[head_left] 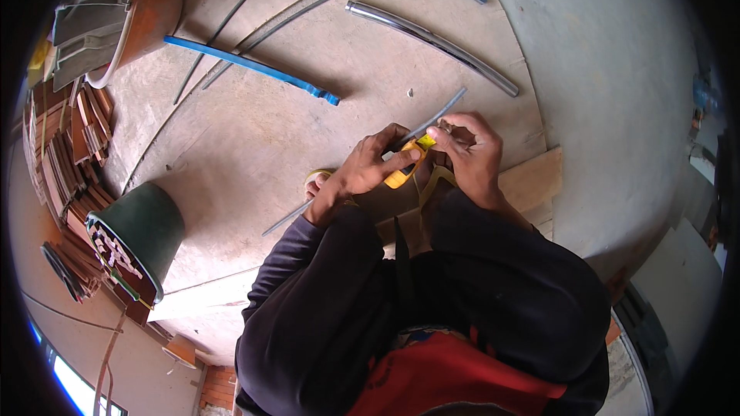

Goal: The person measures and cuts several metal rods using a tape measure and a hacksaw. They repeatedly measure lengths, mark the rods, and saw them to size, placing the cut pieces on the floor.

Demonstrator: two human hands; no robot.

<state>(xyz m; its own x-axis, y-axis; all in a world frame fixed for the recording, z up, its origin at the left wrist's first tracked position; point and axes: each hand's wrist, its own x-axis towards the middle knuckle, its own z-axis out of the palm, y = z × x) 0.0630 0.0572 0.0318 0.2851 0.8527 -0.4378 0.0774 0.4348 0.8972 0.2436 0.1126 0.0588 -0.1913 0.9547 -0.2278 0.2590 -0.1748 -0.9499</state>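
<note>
My left hand point(364, 163) is closed on a yellow tape measure point(399, 175), its thumb over the case. A thin grey rod point(445, 103) runs diagonally behind that hand, from above my right hand down toward the lower left; whether the left fingers grip it is hard to tell. My right hand point(474, 152) pinches at the short yellow blade point(426, 140) coming out of the case, beside the rod. My knees are bent under my arms, and a sandalled foot point(316, 185) shows left of the left hand.
A blue bar point(247, 68), a chrome tube point(432, 47) and thin rods point(285, 29) lie on the concrete floor point(231, 139) ahead. At left are an orange bucket point(154, 11), stacked brown planks point(65, 162) and a green bucket point(150, 235). A board point(532, 181) lies at right, beside a grey surface point(601, 92).
</note>
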